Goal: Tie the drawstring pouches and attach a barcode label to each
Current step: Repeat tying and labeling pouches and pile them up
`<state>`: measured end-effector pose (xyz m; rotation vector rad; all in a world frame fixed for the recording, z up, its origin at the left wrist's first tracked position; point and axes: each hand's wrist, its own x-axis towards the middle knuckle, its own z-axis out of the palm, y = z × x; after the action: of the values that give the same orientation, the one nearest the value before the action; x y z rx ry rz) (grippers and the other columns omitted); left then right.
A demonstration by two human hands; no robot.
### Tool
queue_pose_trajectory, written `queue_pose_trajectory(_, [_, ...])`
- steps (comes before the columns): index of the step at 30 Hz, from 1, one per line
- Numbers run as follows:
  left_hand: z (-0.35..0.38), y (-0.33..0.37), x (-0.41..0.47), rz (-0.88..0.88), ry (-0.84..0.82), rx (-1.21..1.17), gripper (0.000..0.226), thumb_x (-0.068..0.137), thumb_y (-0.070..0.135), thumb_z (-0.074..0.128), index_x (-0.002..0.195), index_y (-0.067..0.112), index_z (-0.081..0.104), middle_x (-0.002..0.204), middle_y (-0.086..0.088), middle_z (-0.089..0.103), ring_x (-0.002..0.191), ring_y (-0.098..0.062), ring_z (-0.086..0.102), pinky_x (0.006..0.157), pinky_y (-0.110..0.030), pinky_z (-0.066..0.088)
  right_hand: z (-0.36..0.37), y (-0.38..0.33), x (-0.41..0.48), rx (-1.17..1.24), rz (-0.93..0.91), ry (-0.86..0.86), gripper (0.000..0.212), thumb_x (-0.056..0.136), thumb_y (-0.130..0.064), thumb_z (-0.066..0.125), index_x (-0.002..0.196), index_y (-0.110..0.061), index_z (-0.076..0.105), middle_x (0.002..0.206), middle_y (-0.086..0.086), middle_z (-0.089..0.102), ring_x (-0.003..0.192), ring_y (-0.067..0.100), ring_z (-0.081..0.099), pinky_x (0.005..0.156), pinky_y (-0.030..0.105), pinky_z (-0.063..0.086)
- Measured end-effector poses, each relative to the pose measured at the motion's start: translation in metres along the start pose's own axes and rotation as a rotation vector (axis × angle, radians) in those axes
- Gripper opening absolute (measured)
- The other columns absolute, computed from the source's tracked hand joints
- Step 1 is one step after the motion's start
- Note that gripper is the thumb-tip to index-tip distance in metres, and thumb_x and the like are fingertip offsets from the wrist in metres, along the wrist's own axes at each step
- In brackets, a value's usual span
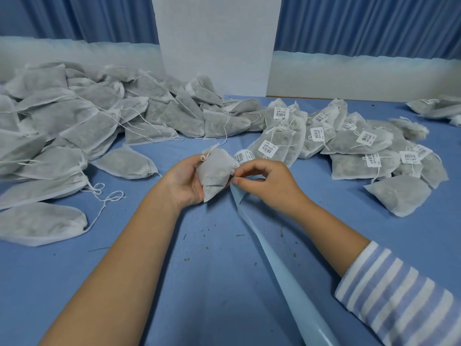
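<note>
My left hand [183,179] grips a filled white drawstring pouch [214,172] with its tied neck pointing up and away. My right hand [262,182] pinches at the edge of a barcode label beside the pouch, right where the pale blue backing strip [277,260] begins. A roll of barcode labels [243,156] lies just behind my fingers. A large heap of unlabelled pouches [74,131] covers the left side. Labelled pouches [349,146] are piled on the right.
The blue tablecloth [212,258] carries scattered dry plant crumbs near the middle. The backing strip trails toward the lower right. A white panel [217,46] stands at the back, with blue curtains behind. More pouches [436,107] lie at the far right.
</note>
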<state>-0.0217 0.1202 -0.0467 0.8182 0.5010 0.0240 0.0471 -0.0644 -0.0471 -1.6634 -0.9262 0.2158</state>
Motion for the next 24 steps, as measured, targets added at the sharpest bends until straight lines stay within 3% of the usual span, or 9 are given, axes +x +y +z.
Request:
queue_pose_trajectory(3, [-0.0014,0.0004,0.0007,-0.010,0.003,0.009,0.026,0.096,0.021,0.051,0.093,0.004,0.070,0.087,-0.014,0.075,0.071,-0.028,0.074,0.064,-0.040,0.062,-0.0004,0.0012,0.0012,0.131,0.099,-0.032,0.017,0.075,-0.010,0.083,0.075,-0.027,0.077,0.087,-0.004,0.076,0.085,0.008,0.070,0.081,0.022,0.053])
queue_pose_trajectory(7, [-0.0007,0.0000,0.0004,-0.011,-0.010,0.022,0.024,0.092,0.019,0.054,0.094,0.002,0.070,0.089,-0.016,0.075,0.073,-0.028,0.074,0.069,-0.041,0.061,-0.0014,0.0021,0.0017,0.211,0.168,-0.084,0.018,0.071,-0.012,0.086,0.079,-0.026,0.079,0.089,-0.002,0.076,0.088,0.009,0.070,0.082,0.020,0.052])
queue_pose_trajectory(12, [0.0006,-0.0006,-0.0007,-0.001,-0.041,-0.001,0.023,0.083,0.016,0.056,0.096,0.001,0.069,0.088,-0.016,0.074,0.072,-0.028,0.074,0.070,-0.040,0.061,-0.0018,-0.0006,0.0015,0.178,0.149,-0.082,0.016,0.071,-0.010,0.085,0.076,-0.023,0.078,0.089,-0.001,0.076,0.087,0.010,0.070,0.083,0.021,0.053])
queue_pose_trajectory(19, [0.0013,-0.0010,0.0019,0.017,-0.020,0.017,0.031,0.100,0.021,0.046,0.096,0.000,0.068,0.088,-0.017,0.075,0.072,-0.028,0.075,0.066,-0.041,0.062,0.0021,-0.0031,-0.0003,0.056,0.083,0.004,0.017,0.072,-0.012,0.086,0.073,-0.025,0.074,0.082,-0.005,0.075,0.083,0.009,0.070,0.083,0.022,0.054])
queue_pose_trajectory(24, [0.0004,-0.0004,0.0027,0.019,-0.003,0.018,0.030,0.100,0.021,0.047,0.096,0.002,0.069,0.091,-0.016,0.075,0.076,-0.028,0.074,0.075,-0.041,0.060,0.0033,-0.0037,-0.0005,-0.012,0.034,0.016,0.015,0.077,-0.008,0.080,0.074,-0.022,0.075,0.083,-0.004,0.075,0.084,0.010,0.070,0.083,0.023,0.054])
